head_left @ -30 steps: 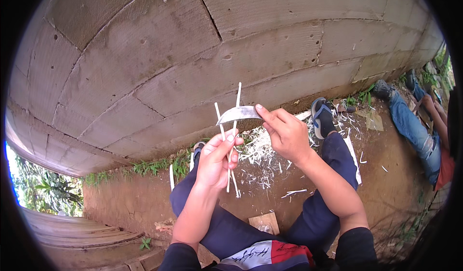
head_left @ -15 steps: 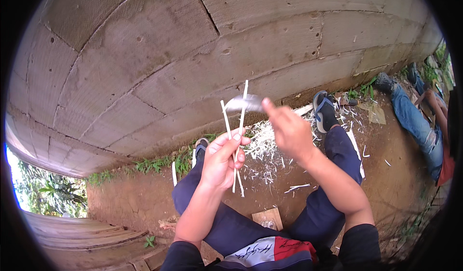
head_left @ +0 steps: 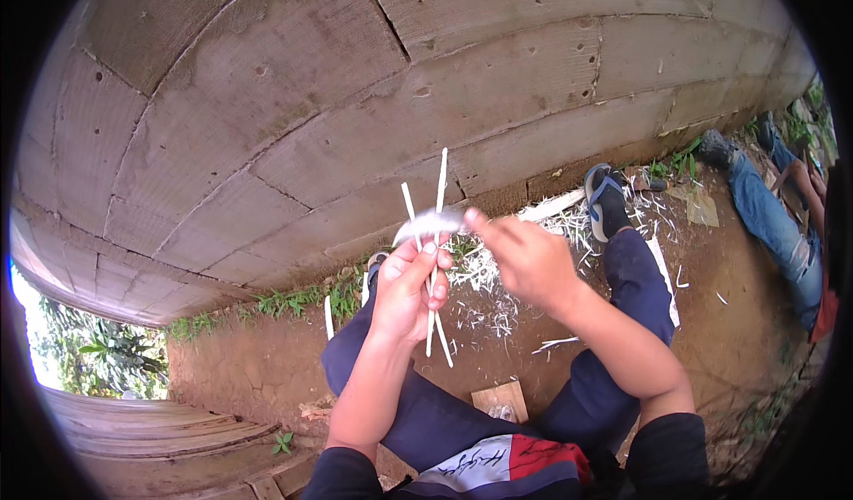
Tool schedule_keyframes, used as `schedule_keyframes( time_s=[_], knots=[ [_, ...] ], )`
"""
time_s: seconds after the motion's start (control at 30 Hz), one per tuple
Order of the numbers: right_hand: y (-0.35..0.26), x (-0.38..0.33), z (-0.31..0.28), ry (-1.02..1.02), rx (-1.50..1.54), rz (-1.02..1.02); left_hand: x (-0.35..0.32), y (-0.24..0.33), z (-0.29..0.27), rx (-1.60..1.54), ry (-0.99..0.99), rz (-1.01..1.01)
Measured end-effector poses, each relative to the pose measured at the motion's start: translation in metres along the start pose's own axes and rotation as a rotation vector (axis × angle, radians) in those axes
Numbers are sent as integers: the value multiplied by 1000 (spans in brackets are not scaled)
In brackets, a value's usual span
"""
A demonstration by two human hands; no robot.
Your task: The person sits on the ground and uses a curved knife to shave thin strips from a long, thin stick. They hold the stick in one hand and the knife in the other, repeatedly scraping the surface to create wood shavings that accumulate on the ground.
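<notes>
Concrete wall [head_left: 267, 100] behind 2 sticks [head_left: 435, 233]

Hemmed in far by a block wall [head_left: 373, 82]; open dirt [head_left: 240, 367] left, shavings [head_left: 489, 300] and sandalled foot [head_left: 609, 200] crowding right.

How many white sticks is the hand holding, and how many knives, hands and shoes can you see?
White sticks in the left hand: 2
Knife blades, blurred, at the right hand: 1
Person's own hands, left hand and right hand: 2
Shoes in full view, blue sandal: 1
Total: 6
</notes>
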State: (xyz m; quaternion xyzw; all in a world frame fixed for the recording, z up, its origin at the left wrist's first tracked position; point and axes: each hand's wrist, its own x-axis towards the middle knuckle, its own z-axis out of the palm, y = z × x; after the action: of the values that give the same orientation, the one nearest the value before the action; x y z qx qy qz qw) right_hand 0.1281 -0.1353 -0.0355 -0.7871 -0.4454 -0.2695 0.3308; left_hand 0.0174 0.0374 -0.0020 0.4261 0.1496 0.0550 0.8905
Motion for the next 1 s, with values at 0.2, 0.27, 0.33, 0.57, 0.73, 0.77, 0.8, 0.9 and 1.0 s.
schedule_keyframes(
  time_s=[0.2,0.27,0.33,0.57,0.73,0.77,0.8,0.9,1.0],
  knots=[
    [3,1,-7,-37,-25,150,-3,4,-2,7,-23,-3],
    [2,1,-9,-103,26,29,-3,4,-2,58,-14,4],
    [-1,2,-10,-96,6,71,-2,3,-2,26,15,-11],
    [-2,2,-7,-46,2,166,0,0,-5,14,-48,-2],
    [0,-2,-3,-15,30,-97,0,0,-4,14,-17,-17],
    [-1,-3,-2,-27,-18,21,-1,1,-4,2,6,-18],
    [1,-2,-1,-7,-49,76,-1,1,-3,8,25,-3],
    [-1,-7,3,-8,15,33,-2,1,-3,9,8,-48],
    [3,-6,1,-22,0,122,-2,2,-1,23,20,-46]
  ],
)
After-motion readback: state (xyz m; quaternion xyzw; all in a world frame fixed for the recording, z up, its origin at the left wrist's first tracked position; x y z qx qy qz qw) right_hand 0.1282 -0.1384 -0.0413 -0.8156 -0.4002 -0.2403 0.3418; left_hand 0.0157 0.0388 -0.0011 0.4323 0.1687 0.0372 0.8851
